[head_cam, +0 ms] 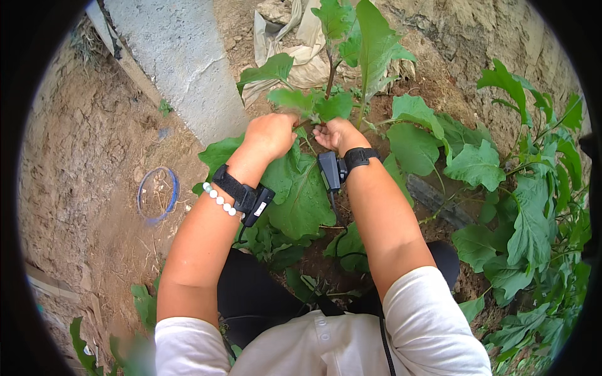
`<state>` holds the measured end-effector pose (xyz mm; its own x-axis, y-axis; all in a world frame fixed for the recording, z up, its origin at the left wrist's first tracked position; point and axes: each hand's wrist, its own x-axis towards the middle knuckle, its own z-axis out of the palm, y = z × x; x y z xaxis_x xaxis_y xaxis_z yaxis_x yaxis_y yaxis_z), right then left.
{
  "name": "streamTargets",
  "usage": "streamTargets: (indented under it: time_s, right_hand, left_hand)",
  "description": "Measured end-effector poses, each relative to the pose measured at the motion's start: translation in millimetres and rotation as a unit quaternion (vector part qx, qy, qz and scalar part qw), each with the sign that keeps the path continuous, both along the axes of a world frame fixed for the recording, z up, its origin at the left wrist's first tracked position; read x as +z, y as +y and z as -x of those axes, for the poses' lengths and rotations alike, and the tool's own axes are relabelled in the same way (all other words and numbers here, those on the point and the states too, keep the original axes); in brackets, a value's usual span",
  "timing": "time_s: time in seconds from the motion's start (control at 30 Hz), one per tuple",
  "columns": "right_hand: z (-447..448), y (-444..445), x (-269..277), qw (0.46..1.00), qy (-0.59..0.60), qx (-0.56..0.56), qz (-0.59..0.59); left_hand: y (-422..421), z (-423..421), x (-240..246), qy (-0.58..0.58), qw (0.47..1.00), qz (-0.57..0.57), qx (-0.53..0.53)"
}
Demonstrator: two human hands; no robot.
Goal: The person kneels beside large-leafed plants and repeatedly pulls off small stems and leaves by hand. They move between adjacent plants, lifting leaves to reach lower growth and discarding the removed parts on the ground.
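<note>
Both hands are at an eggplant plant with broad lobed leaves and a purplish main stem [332, 80]. My left hand [271, 134] is bent into a loose fist, with thumb and fingertips pinching a thin side shoot [304, 123]. Close by on the right, my right hand [337, 134] is turned partly palm up beneath a leaf [335, 107]. Its fingers are curled by the same shoot; leaves hide whether they hold it. A large drooping leaf [301, 197] lies below, between my forearms.
A concrete slab [174, 61] slopes along the upper left. Pale crumpled sheeting [305, 70] lies behind the plant. More leafy plants [526, 225] crowd the right side. A dark flat strip [439, 202] rests on the soil. A blue ring shape [158, 195] shows on the left ground.
</note>
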<state>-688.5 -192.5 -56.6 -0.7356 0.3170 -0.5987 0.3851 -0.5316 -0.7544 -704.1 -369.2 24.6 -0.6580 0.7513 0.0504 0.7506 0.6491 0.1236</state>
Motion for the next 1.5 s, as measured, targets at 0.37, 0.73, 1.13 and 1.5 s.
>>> streamTargets:
  time_s: [0.37, 0.73, 1.13, 1.5]
  right_hand:
    - [0, 19, -13, 0.936, -0.025, 0.250, -0.247]
    - [-31, -18, 13, 0.777, -0.025, 0.087, -0.623]
    - [-197, -65, -41, 0.612, 0.020, 0.635, -0.471]
    - [-177, -45, -42, 0.690, 0.132, 0.500, -0.506]
  left_hand:
    - [-26, 20, -3, -0.015, 1.000, 0.003, 0.021]
    - [-2, -8, -7, 0.303, 0.929, -0.198, -0.080]
    - [22, 96, -81, -0.388, 0.870, -0.304, 0.017]
    - [124, 107, -65, -0.422, 0.899, -0.098, -0.059]
